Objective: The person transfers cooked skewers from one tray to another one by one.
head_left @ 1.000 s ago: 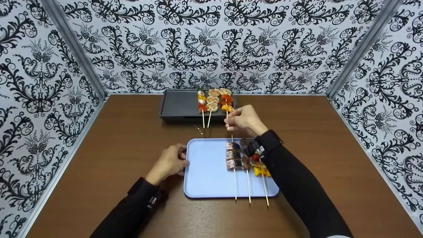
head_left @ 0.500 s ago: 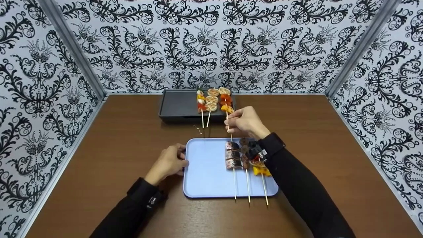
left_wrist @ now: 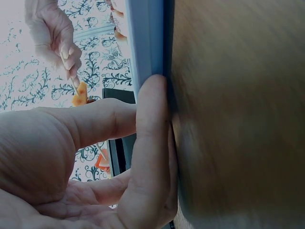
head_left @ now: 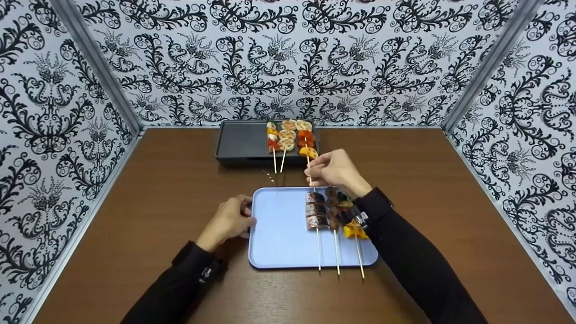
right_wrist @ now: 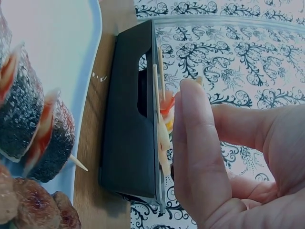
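Note:
My left hand (head_left: 229,218) grips the left rim of a light blue tray (head_left: 279,238); in the left wrist view its thumb and fingers (left_wrist: 152,138) are at the rim. My right hand (head_left: 336,172) pinches the bare stick of a vegetable skewer (head_left: 307,138) with white, red and yellow pieces. This skewer's food is over the right end of a dark griddle (head_left: 240,139); whether it touches is unclear. Two more skewers, one of mixed vegetables (head_left: 272,136) and one of round pale slices (head_left: 287,134), lie on the griddle.
On the tray's right side lie a fish skewer (head_left: 316,210), a brown meat skewer (head_left: 332,209) and a vegetable skewer (head_left: 354,231) partly hidden by the right wrist. Their sticks overhang the tray's near edge. Patterned walls (head_left: 279,58) enclose the brown table (head_left: 180,180).
My right hand has drawn the pinched skewer slightly toward me, its yellow piece now a little nearer the griddle's front edge. The left hand stays on the tray.

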Demonstrator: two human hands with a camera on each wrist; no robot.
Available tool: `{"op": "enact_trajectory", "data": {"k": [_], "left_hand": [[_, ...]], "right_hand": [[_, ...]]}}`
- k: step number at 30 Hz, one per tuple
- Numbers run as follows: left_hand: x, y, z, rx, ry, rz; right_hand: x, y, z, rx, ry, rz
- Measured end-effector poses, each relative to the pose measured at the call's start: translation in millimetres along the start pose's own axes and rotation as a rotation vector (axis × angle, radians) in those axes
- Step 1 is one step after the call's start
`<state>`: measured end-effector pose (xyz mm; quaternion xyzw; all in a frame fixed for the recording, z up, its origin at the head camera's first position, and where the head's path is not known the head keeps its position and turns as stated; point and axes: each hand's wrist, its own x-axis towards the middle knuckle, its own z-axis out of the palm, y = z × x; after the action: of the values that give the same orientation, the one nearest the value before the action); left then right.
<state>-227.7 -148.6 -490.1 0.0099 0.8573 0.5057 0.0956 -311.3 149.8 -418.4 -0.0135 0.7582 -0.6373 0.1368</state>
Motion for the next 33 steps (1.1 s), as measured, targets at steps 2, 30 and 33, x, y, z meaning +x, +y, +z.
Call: {"op": "enact_trajectory", "data": {"k": [2, 30, 33], "left_hand": [[0.0, 0.0, 0.1, -0.008, -0.002, 0.006], [1.4, 0.2, 1.0, 0.004, 0.009, -0.004], [1.5, -0.5, 1.2, -0.006, 0.005, -0.017]], "right_hand": [[-3, 1, 0.1, -0.020, -0.008, -0.025], [-40, 22, 4.5, -0.073, -0.056, -0.052], [-43, 24, 4.4, -0.073, -0.062, -0.053]]}}
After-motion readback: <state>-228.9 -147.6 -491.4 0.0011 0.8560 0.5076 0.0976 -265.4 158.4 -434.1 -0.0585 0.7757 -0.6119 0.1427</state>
